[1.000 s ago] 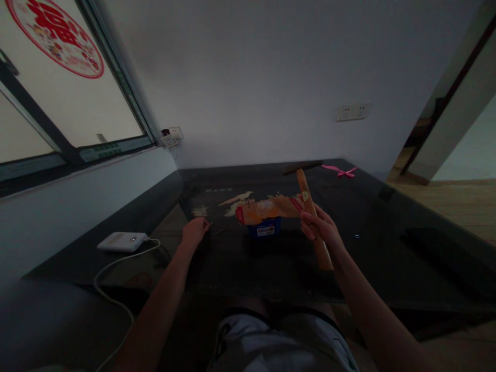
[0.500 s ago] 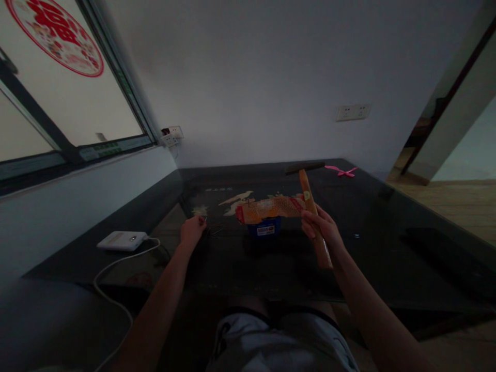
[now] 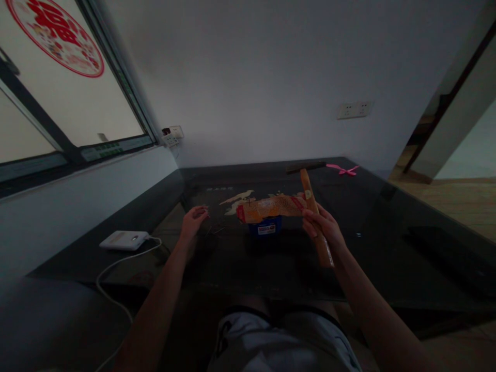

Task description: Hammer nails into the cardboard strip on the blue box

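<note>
My right hand [image 3: 321, 227] is wrapped around the wooden handle of a hammer [image 3: 309, 194], held tilted with its dark head up. Left of the hammer, a long piece with an orange-brown speckled surface and red ends [image 3: 267, 207] lies across a blue container [image 3: 266, 227] with a white label. A thin dark sliver seems to stand up near its left end. My left hand [image 3: 194, 219] is raised over the table with fingertips pinched together; what they hold is too small to make out. Thin nail-like pieces [image 3: 217, 230] lie just right of it.
The dark glossy table [image 3: 240, 268] meets the wall behind. A white power bank [image 3: 124, 239] with a cable lies at left, a pink ribbon [image 3: 347, 170] at the back right, and a dark flat object [image 3: 445, 253] at right. A window [image 3: 70, 103] stands at left.
My left hand has risen slightly off the tabletop, away from the thin pieces, and its wrist has turned. My right hand and the hammer have hardly moved.
</note>
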The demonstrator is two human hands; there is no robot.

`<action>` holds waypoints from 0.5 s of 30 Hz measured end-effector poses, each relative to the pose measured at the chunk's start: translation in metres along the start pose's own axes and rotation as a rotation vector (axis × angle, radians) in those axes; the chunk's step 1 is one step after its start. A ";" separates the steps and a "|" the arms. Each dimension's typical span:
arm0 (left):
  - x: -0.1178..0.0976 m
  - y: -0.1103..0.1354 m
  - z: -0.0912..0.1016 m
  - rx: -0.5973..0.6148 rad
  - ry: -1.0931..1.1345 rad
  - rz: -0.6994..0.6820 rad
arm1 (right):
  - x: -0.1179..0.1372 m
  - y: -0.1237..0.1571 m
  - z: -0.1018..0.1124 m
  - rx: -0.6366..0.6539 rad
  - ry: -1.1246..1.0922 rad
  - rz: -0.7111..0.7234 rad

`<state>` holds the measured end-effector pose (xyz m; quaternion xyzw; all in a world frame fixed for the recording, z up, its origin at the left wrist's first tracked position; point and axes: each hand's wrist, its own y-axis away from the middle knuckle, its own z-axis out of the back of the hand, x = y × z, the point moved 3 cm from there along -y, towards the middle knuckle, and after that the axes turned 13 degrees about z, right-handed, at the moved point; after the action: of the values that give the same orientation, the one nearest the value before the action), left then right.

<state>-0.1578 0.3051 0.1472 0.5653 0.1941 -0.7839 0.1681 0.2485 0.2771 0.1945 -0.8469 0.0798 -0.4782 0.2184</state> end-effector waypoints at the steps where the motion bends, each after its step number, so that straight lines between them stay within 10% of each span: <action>1: -0.001 0.001 -0.001 0.011 0.023 0.003 | 0.000 0.000 0.000 -0.002 -0.003 -0.001; 15: -0.069 0.032 -0.033 0.096 0.357 -0.145 | -0.004 -0.001 0.000 0.023 0.031 0.002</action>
<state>-0.0940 0.2963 0.1993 0.6871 0.2237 -0.6897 0.0469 0.2459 0.2790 0.1920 -0.8366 0.0785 -0.4922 0.2272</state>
